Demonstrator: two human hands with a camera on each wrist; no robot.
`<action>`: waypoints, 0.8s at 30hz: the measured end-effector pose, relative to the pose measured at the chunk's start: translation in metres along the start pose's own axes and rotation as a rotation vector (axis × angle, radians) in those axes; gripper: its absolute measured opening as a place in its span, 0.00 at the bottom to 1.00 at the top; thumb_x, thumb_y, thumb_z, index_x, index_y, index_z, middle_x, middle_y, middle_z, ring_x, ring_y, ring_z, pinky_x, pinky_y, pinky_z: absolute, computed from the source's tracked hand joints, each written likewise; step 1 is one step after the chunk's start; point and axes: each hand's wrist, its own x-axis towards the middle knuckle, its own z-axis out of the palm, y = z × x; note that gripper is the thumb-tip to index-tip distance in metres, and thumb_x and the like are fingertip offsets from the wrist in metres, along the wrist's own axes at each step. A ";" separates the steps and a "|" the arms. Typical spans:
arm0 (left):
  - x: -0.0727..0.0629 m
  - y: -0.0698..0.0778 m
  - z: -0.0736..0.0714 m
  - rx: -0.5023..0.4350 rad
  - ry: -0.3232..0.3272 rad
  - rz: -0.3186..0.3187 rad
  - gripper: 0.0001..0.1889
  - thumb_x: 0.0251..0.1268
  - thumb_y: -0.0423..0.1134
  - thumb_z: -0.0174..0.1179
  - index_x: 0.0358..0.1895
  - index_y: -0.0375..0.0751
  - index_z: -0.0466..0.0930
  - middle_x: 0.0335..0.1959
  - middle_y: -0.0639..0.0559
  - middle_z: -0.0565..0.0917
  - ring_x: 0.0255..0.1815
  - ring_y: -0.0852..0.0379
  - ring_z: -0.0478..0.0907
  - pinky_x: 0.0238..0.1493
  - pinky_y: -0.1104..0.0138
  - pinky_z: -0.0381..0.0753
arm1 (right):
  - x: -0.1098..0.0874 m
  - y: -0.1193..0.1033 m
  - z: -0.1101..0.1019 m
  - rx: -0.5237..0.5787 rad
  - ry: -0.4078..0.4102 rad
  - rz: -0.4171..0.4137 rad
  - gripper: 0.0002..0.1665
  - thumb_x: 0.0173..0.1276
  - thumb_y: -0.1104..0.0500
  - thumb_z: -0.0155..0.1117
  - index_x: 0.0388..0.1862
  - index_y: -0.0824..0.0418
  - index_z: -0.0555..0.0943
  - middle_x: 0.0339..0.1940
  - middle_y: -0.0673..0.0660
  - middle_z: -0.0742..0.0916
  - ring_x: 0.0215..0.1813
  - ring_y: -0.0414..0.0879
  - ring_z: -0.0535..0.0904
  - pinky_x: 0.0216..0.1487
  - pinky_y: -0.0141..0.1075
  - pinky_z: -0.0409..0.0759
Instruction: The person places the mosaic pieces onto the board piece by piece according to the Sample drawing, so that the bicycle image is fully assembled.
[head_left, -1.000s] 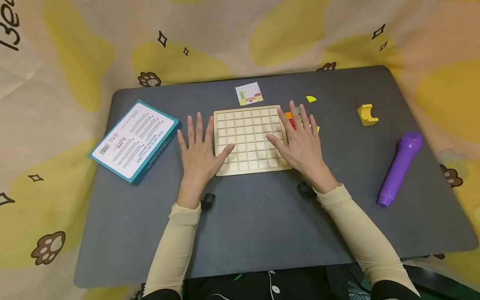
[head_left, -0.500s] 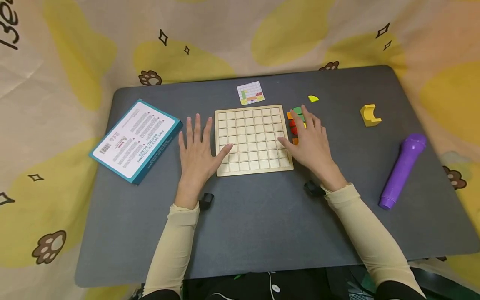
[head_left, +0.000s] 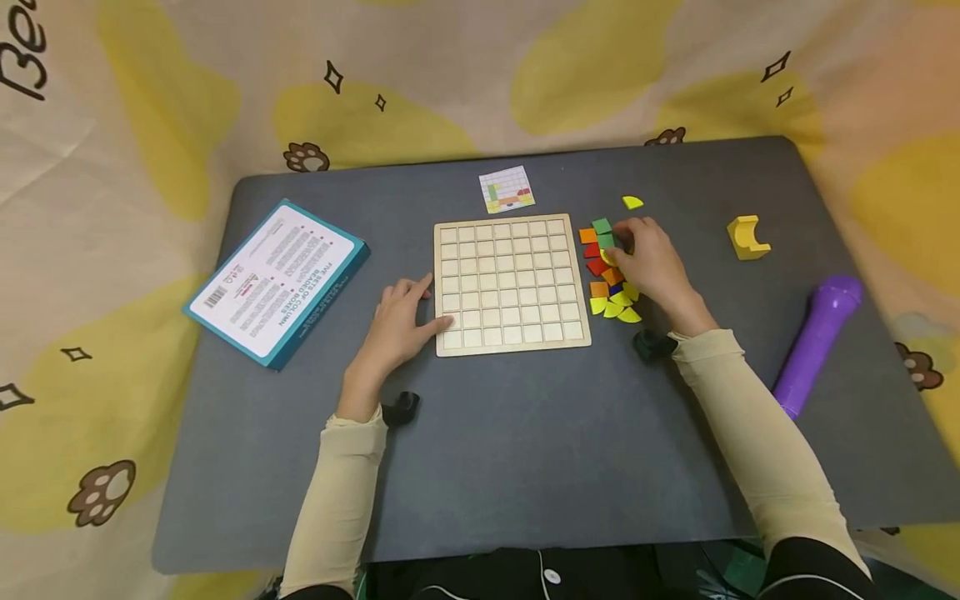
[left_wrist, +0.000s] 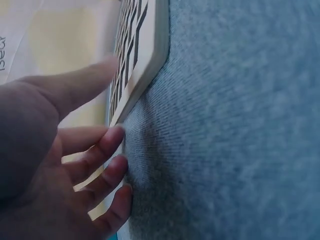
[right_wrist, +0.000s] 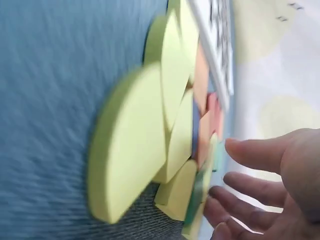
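Note:
A pale wooden grid board (head_left: pixel 513 283) lies flat on the table. My left hand (head_left: pixel 392 327) holds its left edge, the thumb over the frame and the curled fingers against the side; in the left wrist view the fingertips (left_wrist: pixel 117 131) meet that edge. Right of the board is a cluster of coloured pieces: yellow quarter-round pieces (head_left: pixel 628 316), orange squares (head_left: pixel 598 289), red pieces (head_left: pixel 596 267) and green squares (head_left: pixel 602 226). My right hand (head_left: pixel 654 260) reaches over this cluster, thumb and fingers apart. Nothing shows between them in the right wrist view, where yellow pieces (right_wrist: pixel 132 145) fill the foreground.
A patterned card (head_left: pixel 507 190) lies behind the board. The blue-edged box (head_left: pixel 270 283) is at the left. On the right are a yellow block with a curved cut-out (head_left: pixel 746 238) and a purple microphone-shaped object (head_left: pixel 819 342). One yellow piece (head_left: pixel 632 202) sits apart.
Both hands were spread over the board a second ago. The left has dropped to the board's left edge and curled its fingers; the right has moved right, over the pieces.

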 end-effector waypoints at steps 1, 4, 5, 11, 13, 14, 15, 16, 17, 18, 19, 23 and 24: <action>0.000 -0.001 -0.001 -0.002 -0.020 -0.001 0.46 0.73 0.53 0.68 0.85 0.39 0.56 0.71 0.37 0.71 0.70 0.38 0.63 0.73 0.41 0.62 | 0.004 0.001 0.000 0.006 0.001 -0.002 0.26 0.80 0.59 0.62 0.69 0.73 0.75 0.63 0.72 0.76 0.60 0.66 0.73 0.65 0.61 0.72; -0.001 -0.002 -0.003 -0.001 -0.081 -0.007 0.54 0.66 0.55 0.74 0.87 0.40 0.52 0.70 0.38 0.71 0.70 0.38 0.62 0.74 0.42 0.59 | 0.015 0.004 0.002 0.019 -0.012 -0.001 0.21 0.80 0.61 0.62 0.64 0.74 0.77 0.59 0.72 0.75 0.56 0.65 0.73 0.60 0.58 0.73; -0.001 -0.003 -0.004 0.003 -0.097 -0.006 0.57 0.63 0.56 0.77 0.87 0.41 0.51 0.70 0.38 0.71 0.70 0.39 0.62 0.74 0.42 0.59 | 0.018 0.003 0.002 0.020 -0.019 0.001 0.19 0.80 0.61 0.61 0.62 0.74 0.77 0.59 0.72 0.75 0.55 0.65 0.73 0.59 0.57 0.73; -0.003 -0.003 -0.006 0.041 -0.146 -0.005 0.69 0.49 0.55 0.85 0.88 0.44 0.45 0.71 0.40 0.70 0.71 0.39 0.61 0.76 0.43 0.57 | 0.024 -0.007 0.002 0.046 -0.040 0.037 0.11 0.78 0.61 0.65 0.49 0.70 0.78 0.44 0.65 0.79 0.42 0.57 0.75 0.40 0.43 0.76; -0.004 -0.002 -0.006 0.044 -0.150 -0.001 0.70 0.47 0.55 0.86 0.88 0.44 0.44 0.72 0.40 0.69 0.72 0.39 0.61 0.76 0.43 0.56 | 0.024 -0.014 0.003 0.060 0.000 0.033 0.10 0.77 0.62 0.67 0.46 0.68 0.78 0.39 0.63 0.80 0.37 0.55 0.76 0.35 0.39 0.75; -0.004 -0.002 -0.006 0.043 -0.149 0.001 0.71 0.47 0.55 0.86 0.88 0.44 0.44 0.72 0.40 0.69 0.72 0.39 0.61 0.76 0.43 0.56 | 0.024 -0.019 0.005 0.066 0.028 0.025 0.09 0.76 0.62 0.68 0.45 0.68 0.79 0.38 0.62 0.81 0.36 0.54 0.76 0.34 0.38 0.74; -0.004 -0.001 -0.006 0.042 -0.148 0.003 0.71 0.46 0.54 0.86 0.88 0.44 0.44 0.72 0.40 0.69 0.72 0.39 0.61 0.76 0.43 0.56 | 0.025 -0.023 0.006 0.077 0.053 0.015 0.09 0.76 0.62 0.68 0.46 0.68 0.79 0.37 0.62 0.81 0.36 0.54 0.76 0.33 0.38 0.73; -0.004 -0.001 -0.005 0.043 -0.146 0.006 0.71 0.46 0.54 0.86 0.88 0.44 0.44 0.72 0.40 0.69 0.72 0.39 0.61 0.76 0.44 0.55 | 0.025 -0.028 0.008 0.084 0.079 0.001 0.09 0.76 0.63 0.68 0.46 0.68 0.79 0.38 0.62 0.82 0.36 0.54 0.76 0.34 0.38 0.73; -0.004 -0.001 -0.005 0.043 -0.143 0.008 0.71 0.47 0.54 0.86 0.88 0.44 0.44 0.73 0.40 0.69 0.72 0.39 0.61 0.75 0.44 0.55 | 0.026 -0.034 0.011 0.092 0.101 -0.017 0.09 0.75 0.63 0.69 0.47 0.68 0.80 0.38 0.62 0.83 0.37 0.55 0.77 0.35 0.39 0.72; -0.004 -0.001 -0.005 0.041 -0.140 0.008 0.71 0.46 0.54 0.87 0.88 0.44 0.44 0.72 0.40 0.69 0.72 0.39 0.61 0.75 0.44 0.55 | 0.027 -0.041 0.014 0.104 0.112 -0.033 0.10 0.75 0.63 0.69 0.47 0.69 0.81 0.39 0.63 0.83 0.38 0.55 0.77 0.36 0.39 0.72; -0.005 -0.001 -0.005 0.039 -0.138 0.006 0.71 0.46 0.53 0.87 0.88 0.44 0.44 0.72 0.41 0.69 0.72 0.39 0.61 0.75 0.44 0.55 | 0.028 -0.048 0.018 0.117 0.111 -0.049 0.10 0.75 0.63 0.69 0.48 0.69 0.82 0.39 0.64 0.84 0.39 0.55 0.77 0.38 0.40 0.72; -0.004 -0.001 -0.004 0.036 -0.138 -0.002 0.71 0.46 0.53 0.87 0.88 0.46 0.44 0.72 0.42 0.69 0.72 0.40 0.61 0.75 0.44 0.55 | 0.032 -0.074 0.036 0.157 0.055 -0.116 0.10 0.74 0.60 0.71 0.46 0.67 0.85 0.39 0.64 0.86 0.40 0.55 0.79 0.41 0.41 0.73; -0.004 -0.002 -0.004 0.036 -0.139 -0.004 0.71 0.46 0.53 0.87 0.89 0.46 0.43 0.72 0.42 0.69 0.72 0.40 0.61 0.75 0.45 0.55 | 0.033 -0.080 0.041 0.165 0.033 -0.132 0.10 0.74 0.59 0.72 0.46 0.66 0.86 0.39 0.63 0.87 0.40 0.55 0.80 0.41 0.41 0.73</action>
